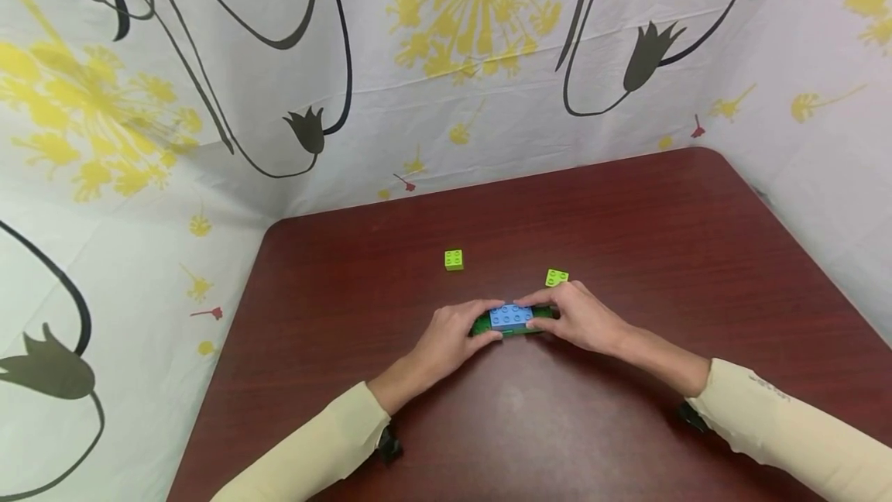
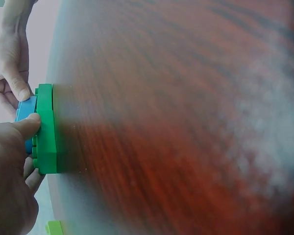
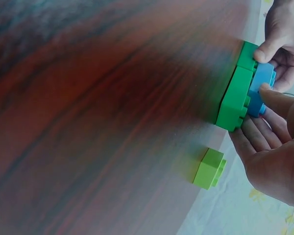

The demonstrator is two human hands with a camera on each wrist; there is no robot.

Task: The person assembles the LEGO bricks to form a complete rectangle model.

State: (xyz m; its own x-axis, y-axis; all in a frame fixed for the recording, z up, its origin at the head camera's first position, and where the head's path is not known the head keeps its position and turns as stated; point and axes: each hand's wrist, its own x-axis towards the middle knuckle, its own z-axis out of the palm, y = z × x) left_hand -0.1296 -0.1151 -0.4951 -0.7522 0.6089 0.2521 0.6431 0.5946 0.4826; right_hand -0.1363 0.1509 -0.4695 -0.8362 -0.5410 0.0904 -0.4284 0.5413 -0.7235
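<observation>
A blue toy building brick (image 1: pixel 511 318) with studs on top sits across two dark green bricks laid end to end, a longer one (image 3: pixel 235 98) and a shorter-looking one (image 3: pixel 247 56). My left hand (image 1: pixel 451 334) pinches the blue brick near its left end, thumb at the near side and fingers at the far side. From the right, my right hand (image 1: pixel 584 318) pinches the same brick, its thumb pressed on the near face in the right wrist view. The far-side fingertips are partly hidden behind the bricks in both wrist views.
One lime-green brick (image 1: pixel 454 259) stands farther back on the dark red table (image 1: pixel 362 277). Another lime-green brick (image 1: pixel 556 277) lies just beyond my right hand, partly covered by it. A flower-patterned white cloth (image 1: pixel 481 122) hangs around the table's far and side edges.
</observation>
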